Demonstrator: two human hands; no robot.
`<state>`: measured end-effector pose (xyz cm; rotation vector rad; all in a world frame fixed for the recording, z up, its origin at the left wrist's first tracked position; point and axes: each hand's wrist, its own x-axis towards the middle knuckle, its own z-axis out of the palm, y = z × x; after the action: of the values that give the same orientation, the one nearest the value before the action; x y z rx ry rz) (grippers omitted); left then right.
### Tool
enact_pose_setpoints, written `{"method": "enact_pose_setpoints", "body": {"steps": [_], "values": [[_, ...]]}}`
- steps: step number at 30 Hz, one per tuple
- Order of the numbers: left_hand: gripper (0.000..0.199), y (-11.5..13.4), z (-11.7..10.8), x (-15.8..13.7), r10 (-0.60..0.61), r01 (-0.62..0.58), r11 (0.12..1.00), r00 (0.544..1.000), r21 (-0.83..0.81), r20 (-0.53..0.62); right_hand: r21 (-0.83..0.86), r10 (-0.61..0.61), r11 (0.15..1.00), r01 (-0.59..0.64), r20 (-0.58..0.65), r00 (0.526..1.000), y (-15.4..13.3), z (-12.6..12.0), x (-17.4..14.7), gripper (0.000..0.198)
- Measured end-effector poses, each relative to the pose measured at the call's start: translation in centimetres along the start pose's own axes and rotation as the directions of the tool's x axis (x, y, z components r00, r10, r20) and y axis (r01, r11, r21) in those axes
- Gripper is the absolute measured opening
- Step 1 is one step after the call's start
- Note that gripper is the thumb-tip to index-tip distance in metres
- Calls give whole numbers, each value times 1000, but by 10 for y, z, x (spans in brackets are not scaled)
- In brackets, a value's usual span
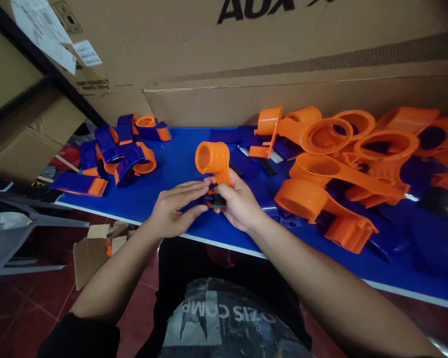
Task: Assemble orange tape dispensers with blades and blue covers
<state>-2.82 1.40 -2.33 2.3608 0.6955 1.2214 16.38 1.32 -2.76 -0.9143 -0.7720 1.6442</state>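
Observation:
My right hand (241, 200) is wrapped around the handle end of an orange plastic tape dispenser (213, 158). Its round hub points up and away from me. At the dispenser's lower end, between my hands, dark blue and black parts show, partly covered by fingers. My left hand (179, 209) is beside that end with fingers stretched out and the thumb apart. Its fingertips reach the dispenser's edge; whether they press on it is hard to tell. Behind my right hand lie dark blue plastic pieces (242, 164) on the blue table (175, 159).
A heap of orange dispenser frames (326, 136) covers the table's right side. At the left are several dispensers with blue covers (106, 144). A large cardboard box (194, 59) rises behind the table. A grey plastic chair (18, 228) and a small open carton (91, 256) stand lower left.

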Motion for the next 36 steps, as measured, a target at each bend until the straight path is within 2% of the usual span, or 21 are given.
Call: {"method": "enact_pose_setpoints", "body": {"steps": [8, 15, 22, 29, 36], "values": [[58, 5, 1, -2, 26, -29, 996, 999, 84, 34, -32, -7, 999, 6, -6, 1000, 0, -1, 0, 40], [54, 4, 9, -8, -22, 22, 997, 1000, 69, -14, -44, -19, 999, 19, -7, 1000, 1, -2, 0, 41], [54, 4, 14, -18, -59, 61, 997, 997, 53, -46, -71, 18, 997, -19, -8, 1000, 1, -2, 0, 43], [53, 4, 19, -22, -49, 57, 995, 994, 85, -95, -195, -38, 980, 41, 18, 999, 6, -5, 2, 42], [59, 9, 16, -19, -7, 19, 996, 991, 91, -131, -132, 10, 991, -6, 24, 1000, 3, -2, -1, 41]]}}
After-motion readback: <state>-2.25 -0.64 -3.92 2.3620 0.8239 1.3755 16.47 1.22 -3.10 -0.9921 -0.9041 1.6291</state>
